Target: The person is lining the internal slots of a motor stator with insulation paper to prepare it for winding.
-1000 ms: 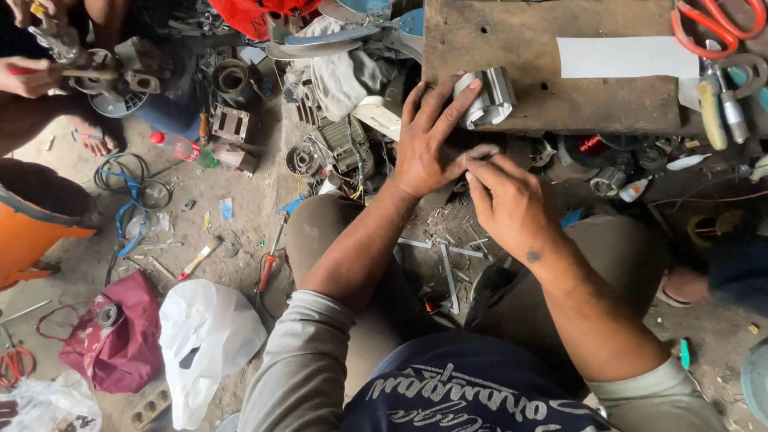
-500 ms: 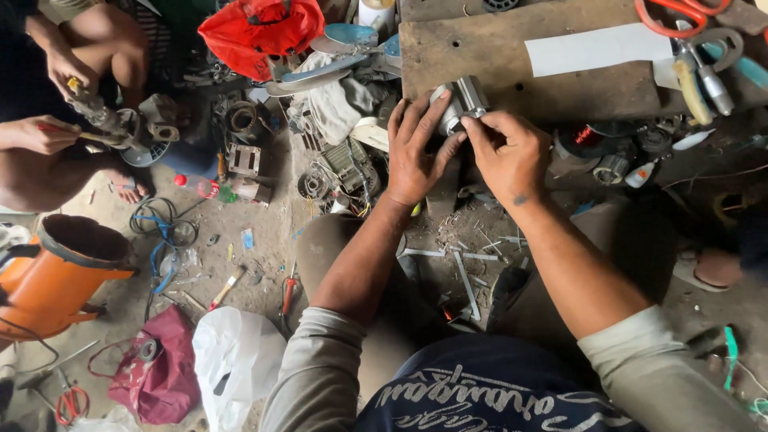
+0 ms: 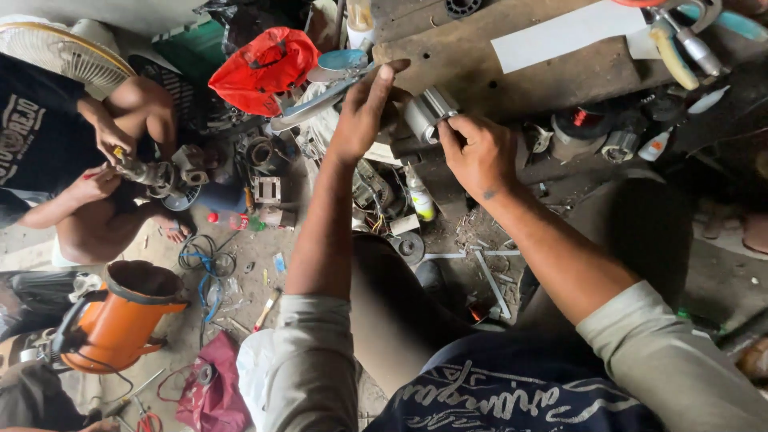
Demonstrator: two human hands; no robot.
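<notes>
A short silver metal cylinder (image 3: pixel 429 114) lies at the near edge of a worn wooden board (image 3: pixel 480 68). My right hand (image 3: pixel 476 152) pinches its right end with fingertips and thumb. My left hand (image 3: pixel 365 108) reaches past its left side with fingers stretched out, resting against the board's edge and the cylinder's left end. Whether the left hand grips the cylinder is hidden by the fingers.
Another person (image 3: pixel 88 168) sits at left working on a small motor part (image 3: pixel 156 174). An orange housing (image 3: pixel 120 316), red plastic bag (image 3: pixel 260 68), fan (image 3: pixel 64 52), pliers (image 3: pixel 680 44), white paper sheet (image 3: pixel 564 36), copper coil (image 3: pixel 584 120) and scattered scrap lie around.
Both hands have moved up to the board's edge and onto the silver cylinder. The view has tilted, bringing the other person and the orange housing further in.
</notes>
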